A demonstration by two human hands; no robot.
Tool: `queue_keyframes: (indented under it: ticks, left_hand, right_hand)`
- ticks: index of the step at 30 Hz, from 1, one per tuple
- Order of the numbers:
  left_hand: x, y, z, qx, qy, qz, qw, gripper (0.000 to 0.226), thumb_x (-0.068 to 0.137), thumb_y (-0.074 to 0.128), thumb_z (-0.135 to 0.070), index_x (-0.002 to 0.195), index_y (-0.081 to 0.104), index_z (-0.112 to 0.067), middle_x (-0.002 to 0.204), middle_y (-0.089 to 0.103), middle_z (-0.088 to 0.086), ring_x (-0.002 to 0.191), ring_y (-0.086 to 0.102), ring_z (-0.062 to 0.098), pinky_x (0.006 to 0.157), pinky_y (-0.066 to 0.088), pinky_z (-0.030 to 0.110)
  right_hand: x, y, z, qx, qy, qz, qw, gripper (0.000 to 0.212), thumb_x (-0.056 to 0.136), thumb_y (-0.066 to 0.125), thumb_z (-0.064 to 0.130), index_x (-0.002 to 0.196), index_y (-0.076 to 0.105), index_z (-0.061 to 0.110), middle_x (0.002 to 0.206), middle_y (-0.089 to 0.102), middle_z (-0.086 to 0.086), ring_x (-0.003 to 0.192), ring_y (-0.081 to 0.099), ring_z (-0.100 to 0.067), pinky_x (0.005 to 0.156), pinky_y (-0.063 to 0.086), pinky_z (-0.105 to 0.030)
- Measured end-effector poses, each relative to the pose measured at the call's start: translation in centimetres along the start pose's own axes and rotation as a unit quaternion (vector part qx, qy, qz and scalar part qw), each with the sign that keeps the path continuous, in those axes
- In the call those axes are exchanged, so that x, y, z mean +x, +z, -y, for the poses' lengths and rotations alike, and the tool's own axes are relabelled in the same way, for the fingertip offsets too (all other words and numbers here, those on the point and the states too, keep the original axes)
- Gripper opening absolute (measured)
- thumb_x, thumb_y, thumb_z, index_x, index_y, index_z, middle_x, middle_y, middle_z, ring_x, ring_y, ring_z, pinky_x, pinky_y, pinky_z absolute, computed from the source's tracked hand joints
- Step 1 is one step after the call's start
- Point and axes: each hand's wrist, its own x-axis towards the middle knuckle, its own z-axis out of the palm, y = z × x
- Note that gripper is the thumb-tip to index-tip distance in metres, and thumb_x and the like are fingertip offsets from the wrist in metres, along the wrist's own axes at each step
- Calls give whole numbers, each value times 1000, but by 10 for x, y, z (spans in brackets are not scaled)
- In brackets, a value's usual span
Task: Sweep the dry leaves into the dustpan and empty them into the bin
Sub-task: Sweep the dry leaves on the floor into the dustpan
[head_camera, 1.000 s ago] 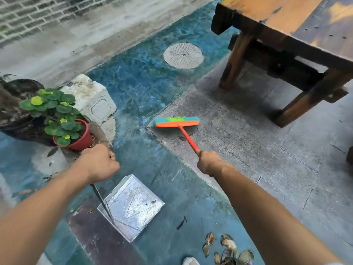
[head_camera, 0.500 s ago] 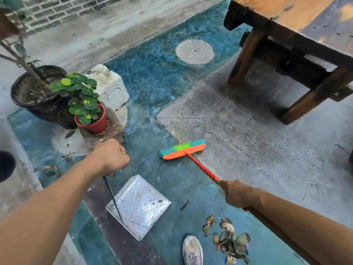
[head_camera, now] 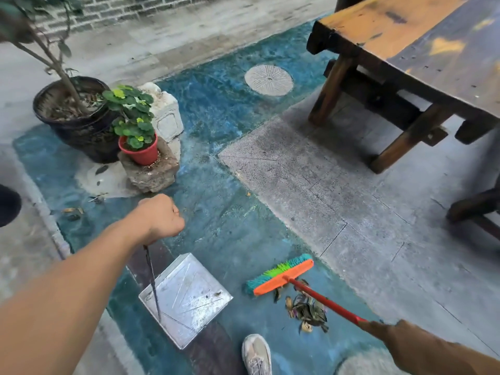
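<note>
- Dustpan (head_camera: 186, 299) is flat, scratched sheet metal, squarish, on a thin dark rod (head_camera: 152, 280). It sits on the blue-stained floor (head_camera: 230, 239) just below the left hand (head_camera: 159, 216).
- yep, left arm stretched out, fist wrapped round the rod's top. Right hand (head_camera: 378, 330) grips the red broomstick (head_camera: 324, 300). The orange head (head_camera: 284, 278) with teal-green bristles touches crinkly dry leaves (head_camera: 305, 311) heaped near that hand.

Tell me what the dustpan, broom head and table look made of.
Dustpan: likely sheet metal, silvery, scratched, dull sheen. Broom head: probably plastic, bright orange block with teal and green bristles. Table: wood, worn yellowish finish, thick rough legs.
</note>
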Motion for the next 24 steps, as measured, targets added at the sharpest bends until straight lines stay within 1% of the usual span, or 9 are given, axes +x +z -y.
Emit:
queue_keyframes:
  ticks: [2,3,5,7,9,12,16,19,24]
  left_hand:
    - [-9,5,6,18,1,-1,1000,24,67,46,-4,46,37,-14,46,29,5,47,23,21,40,25,17]
    - [-13,9,10,21,-6,-3,1000,26,67,47,-5,45,36,-13,45,29,4,47,23,21,38,25,16]
    - [-15,12,15,30,-11,2,999,27,66,47,-6,43,36,-13,41,28,2,45,25,21,34,23,15]
    - [-16,17,22,28,-19,-1,999,24,63,45,-6,44,35,-13,40,25,1,47,24,20,36,23,17]
    - [-14,22,27,31,-24,-3,999,24,62,44,-6,43,32,-14,42,22,0,51,22,21,44,25,23]
    - [-11,32,32,28,-42,2,999,27,60,45,-6,39,29,-13,42,23,-1,54,22,21,47,24,27]
    - [1,44,32,18,-64,7,998,26,60,45,-7,39,30,-12,39,26,0,51,25,22,47,27,27]
    - [16,49,29,17,-79,-3,997,30,66,49,-6,41,33,-13,41,32,-1,49,30,19,53,34,27]
    - [32,40,18,7,-94,-6,996,31,68,49,-4,43,34,-15,44,34,-1,50,30,17,53,36,28]
  right_hand:
    - [-7,11,-17,83,54,82,992,66,90,32,33,135,9,75,89,58,8,71,58,-7,65,44,-19]
    - [-1,10,-20,83,73,95,989,63,90,30,33,134,10,74,97,64,5,81,63,-13,72,49,-26]
    - [23,4,-17,78,86,61,991,50,94,31,33,137,29,59,103,70,-3,93,66,-22,80,50,-33]
    - [62,-13,-3,96,83,19,992,35,98,34,32,129,51,35,107,71,-6,98,66,-28,80,50,-35]
    - [108,-37,13,123,77,-5,989,24,101,35,31,112,55,26,99,70,-10,85,68,-31,74,54,-36]
    - [175,-70,43,158,78,-28,984,25,101,34,26,110,55,16,88,65,-11,55,62,-23,57,56,-32]
    - [251,-86,75,171,83,-41,981,32,97,38,18,120,57,6,105,67,-17,72,67,-31,62,58,-35]
    - [293,-84,86,178,84,-22,980,34,94,40,16,122,56,4,86,58,-10,54,60,-22,32,40,-21]
    - [298,-66,62,138,70,-1,988,52,84,45,18,136,47,18,76,49,-1,57,53,-13,35,36,-22]
